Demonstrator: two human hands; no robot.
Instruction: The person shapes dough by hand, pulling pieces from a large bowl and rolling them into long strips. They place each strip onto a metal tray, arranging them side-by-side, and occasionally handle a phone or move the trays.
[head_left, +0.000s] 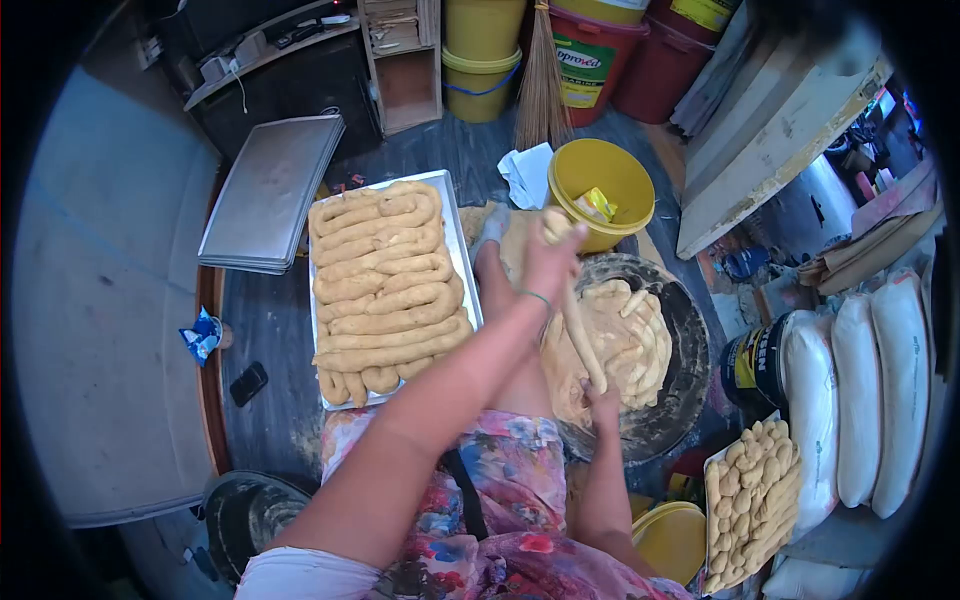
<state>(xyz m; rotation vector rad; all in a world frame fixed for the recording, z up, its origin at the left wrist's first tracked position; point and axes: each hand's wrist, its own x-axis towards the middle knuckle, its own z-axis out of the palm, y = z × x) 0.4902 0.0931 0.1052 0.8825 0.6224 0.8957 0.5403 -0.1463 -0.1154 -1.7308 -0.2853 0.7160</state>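
Observation:
A long dough rope (581,335) stretches between my two hands above a wide dark basin (690,400). My left hand (552,262) is closed around its upper end, where a lump of dough pokes out by the fingers. Lower down, my right hand (601,402) grips the other end near the basin's middle. Inside the basin lie flour and a pile of pale dough strips (640,345). On my left, a metal tray (466,250) carries thick dough ropes (385,280) laid in back-and-forth rows.
A yellow bucket (640,205) holding a yellow packet stands behind the basin. Stacked empty trays (270,190) lean at the left. A tray of small dough pieces (752,500) and white sacks (855,400) are at right. A phone (248,383) lies on the floor.

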